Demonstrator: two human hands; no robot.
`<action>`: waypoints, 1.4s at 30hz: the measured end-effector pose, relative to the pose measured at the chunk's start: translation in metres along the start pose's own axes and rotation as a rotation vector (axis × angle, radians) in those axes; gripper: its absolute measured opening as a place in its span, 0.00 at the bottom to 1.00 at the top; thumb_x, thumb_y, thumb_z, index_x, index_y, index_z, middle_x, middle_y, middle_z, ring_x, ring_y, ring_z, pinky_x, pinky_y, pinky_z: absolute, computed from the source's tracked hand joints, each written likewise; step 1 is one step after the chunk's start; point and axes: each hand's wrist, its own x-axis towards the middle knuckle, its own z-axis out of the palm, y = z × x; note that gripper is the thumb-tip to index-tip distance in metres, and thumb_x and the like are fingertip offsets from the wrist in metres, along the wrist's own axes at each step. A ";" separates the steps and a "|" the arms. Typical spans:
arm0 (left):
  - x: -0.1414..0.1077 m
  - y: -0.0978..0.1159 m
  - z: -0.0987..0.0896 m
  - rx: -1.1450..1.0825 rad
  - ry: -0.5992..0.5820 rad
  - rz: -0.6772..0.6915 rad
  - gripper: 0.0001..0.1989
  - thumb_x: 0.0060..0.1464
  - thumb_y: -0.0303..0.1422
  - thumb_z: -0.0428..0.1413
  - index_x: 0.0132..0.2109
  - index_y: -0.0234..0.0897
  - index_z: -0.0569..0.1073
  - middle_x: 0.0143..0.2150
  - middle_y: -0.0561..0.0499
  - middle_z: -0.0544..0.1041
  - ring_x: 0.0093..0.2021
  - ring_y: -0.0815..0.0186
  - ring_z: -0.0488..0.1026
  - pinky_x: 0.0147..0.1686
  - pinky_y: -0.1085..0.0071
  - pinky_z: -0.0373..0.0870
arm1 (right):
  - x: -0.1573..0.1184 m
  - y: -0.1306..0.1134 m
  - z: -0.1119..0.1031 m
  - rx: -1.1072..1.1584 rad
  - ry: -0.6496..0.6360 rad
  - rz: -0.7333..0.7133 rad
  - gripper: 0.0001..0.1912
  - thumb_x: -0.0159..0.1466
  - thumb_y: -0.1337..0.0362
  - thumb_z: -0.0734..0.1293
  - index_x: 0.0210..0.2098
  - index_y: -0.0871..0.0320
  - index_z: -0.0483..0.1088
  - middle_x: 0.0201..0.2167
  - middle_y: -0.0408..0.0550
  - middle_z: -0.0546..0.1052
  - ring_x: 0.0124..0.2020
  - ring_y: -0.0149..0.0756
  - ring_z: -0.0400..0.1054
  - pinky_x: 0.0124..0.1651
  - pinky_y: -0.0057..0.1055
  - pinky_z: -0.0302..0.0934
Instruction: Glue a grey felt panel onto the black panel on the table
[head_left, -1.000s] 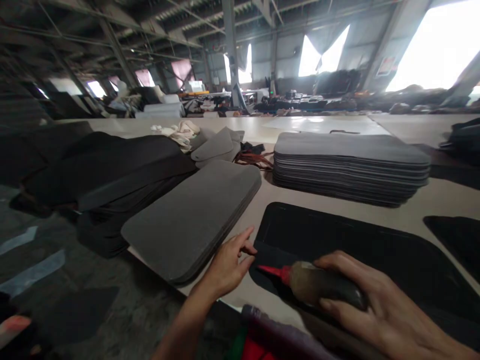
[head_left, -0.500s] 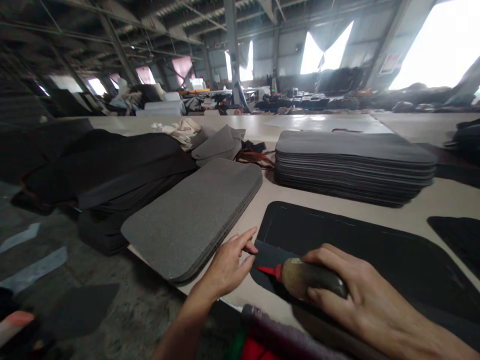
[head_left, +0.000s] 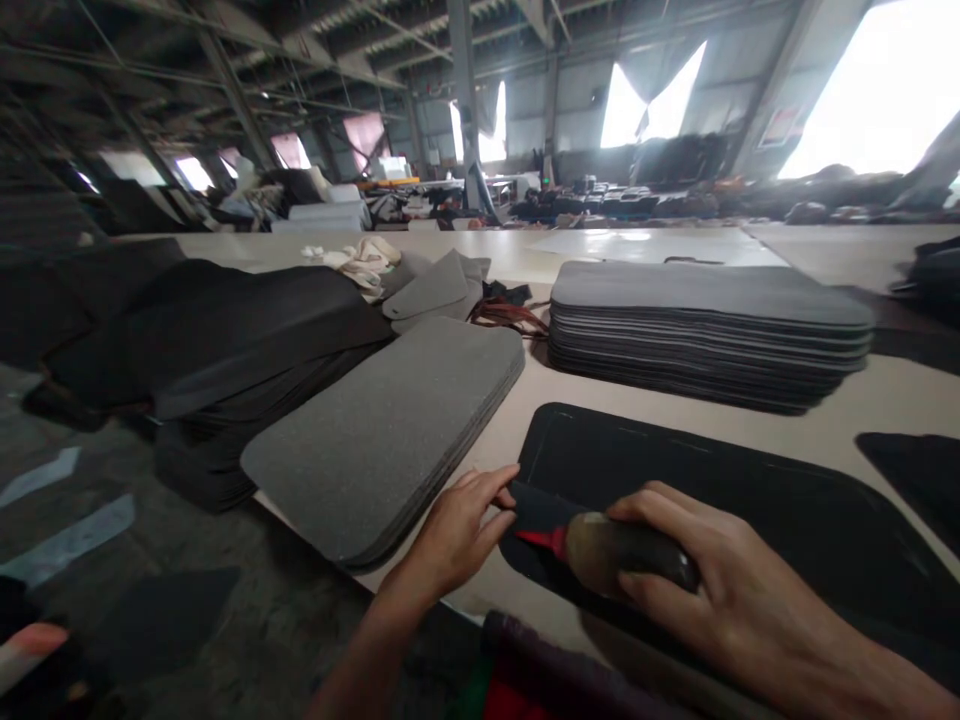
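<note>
My right hand (head_left: 697, 560) is wrapped round a dark bottle (head_left: 600, 555) with a red pointed nozzle (head_left: 540, 540), which points left, over the left end of a black rounded panel (head_left: 675, 480). Faint light marks run along the panel's far edge. Beside that panel's left edge is my left hand (head_left: 469, 525), its forefinger stretched toward the black material and its thumb apart. The other fingers are curled, and nothing can be seen held in them. Whether the fingertips touch the panel is hard to tell.
A low stack of grey panels (head_left: 390, 430) lies left of my left hand. Behind the black panel stands a taller grey stack (head_left: 705, 340). Dark sheets (head_left: 247, 320) pile up at the left. Reddish-brown strips (head_left: 514, 317) and pale cloth (head_left: 367, 265) lie farther back.
My left hand's forefinger has shifted slightly down and right at the panel's edge. The bottle in my right hand has moved very slightly right.
</note>
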 end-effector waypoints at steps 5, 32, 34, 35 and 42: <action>0.000 0.002 -0.001 0.024 -0.002 0.019 0.25 0.62 0.25 0.55 0.65 0.42 0.66 0.46 0.51 0.76 0.49 0.63 0.71 0.53 0.65 0.66 | -0.003 -0.004 -0.001 0.018 -0.014 -0.002 0.13 0.60 0.61 0.64 0.44 0.52 0.72 0.40 0.42 0.72 0.37 0.28 0.68 0.38 0.25 0.61; 0.002 0.005 0.002 0.155 -0.024 0.090 0.25 0.61 0.21 0.51 0.64 0.39 0.66 0.45 0.48 0.77 0.48 0.60 0.70 0.51 0.62 0.68 | -0.004 -0.008 -0.021 -0.132 -0.071 -0.059 0.11 0.62 0.62 0.62 0.42 0.50 0.73 0.39 0.42 0.71 0.34 0.28 0.66 0.35 0.28 0.54; 0.003 0.004 0.002 0.154 -0.021 0.095 0.25 0.62 0.21 0.51 0.64 0.38 0.66 0.45 0.48 0.77 0.48 0.60 0.70 0.50 0.63 0.68 | -0.006 -0.008 -0.025 -0.117 -0.068 -0.052 0.11 0.62 0.61 0.63 0.42 0.51 0.73 0.39 0.43 0.71 0.34 0.28 0.66 0.34 0.29 0.54; 0.003 0.003 0.001 0.150 -0.020 0.093 0.25 0.62 0.21 0.51 0.64 0.38 0.66 0.45 0.48 0.77 0.48 0.60 0.70 0.51 0.63 0.68 | -0.007 -0.008 -0.026 -0.117 -0.064 -0.048 0.11 0.62 0.61 0.63 0.42 0.52 0.73 0.39 0.44 0.72 0.34 0.29 0.66 0.34 0.29 0.54; 0.000 -0.001 0.003 0.136 -0.007 0.090 0.26 0.61 0.20 0.52 0.64 0.40 0.67 0.45 0.50 0.76 0.47 0.62 0.70 0.51 0.63 0.67 | -0.002 -0.011 -0.018 -0.134 -0.057 -0.053 0.14 0.61 0.67 0.60 0.45 0.53 0.72 0.41 0.42 0.70 0.37 0.28 0.64 0.39 0.29 0.53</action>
